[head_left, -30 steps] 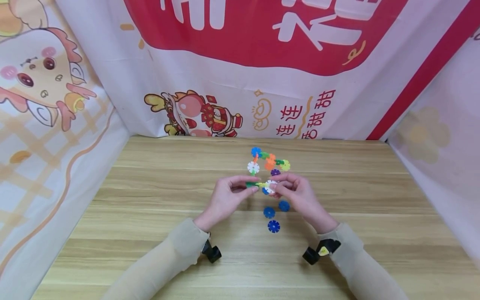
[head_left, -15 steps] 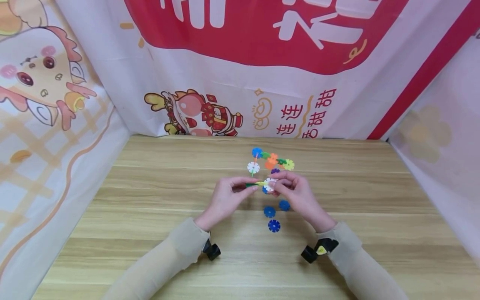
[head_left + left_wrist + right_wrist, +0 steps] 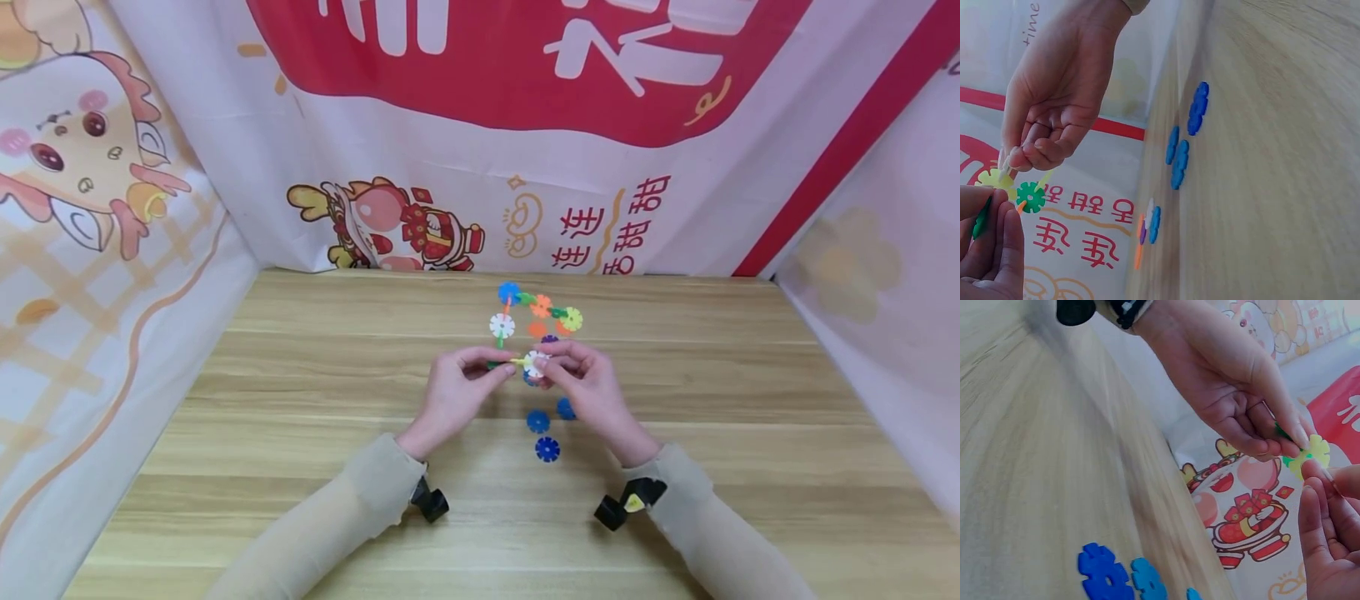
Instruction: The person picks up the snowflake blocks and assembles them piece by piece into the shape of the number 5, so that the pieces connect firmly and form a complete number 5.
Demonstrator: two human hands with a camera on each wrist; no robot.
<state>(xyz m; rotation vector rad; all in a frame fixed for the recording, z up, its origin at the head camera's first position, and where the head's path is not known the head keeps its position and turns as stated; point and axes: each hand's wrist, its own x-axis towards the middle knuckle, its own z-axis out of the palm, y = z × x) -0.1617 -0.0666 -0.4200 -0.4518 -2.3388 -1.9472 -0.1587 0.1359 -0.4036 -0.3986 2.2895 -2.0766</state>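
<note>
My left hand [image 3: 453,392] pinches a green snowflake disc [image 3: 982,220] between thumb and fingers. A yellow disc [image 3: 1319,449], slotted to it, stands between the two hands. My right hand [image 3: 596,396] pinches a white snowflake disc [image 3: 535,364] by its edge, right at the yellow one. Beyond the hands, a bent chain of interlocked discs is held above the table, with a white disc [image 3: 502,325], a blue disc [image 3: 509,293], an orange disc [image 3: 541,306] and a yellow-green disc [image 3: 572,318]. Fingers partly hide the joined pieces.
Loose blue discs [image 3: 547,450] lie on the wooden table [image 3: 337,400] below the hands. A purple disc [image 3: 550,340] and an orange one [image 3: 537,330] lie further back, partly covered in view. Printed cloth [image 3: 450,150] hangs behind and at both sides.
Both hands and the chain have shifted slightly away and to the left. The chain now stands more apart from the loose orange disc below. Both pinches stay the same.
</note>
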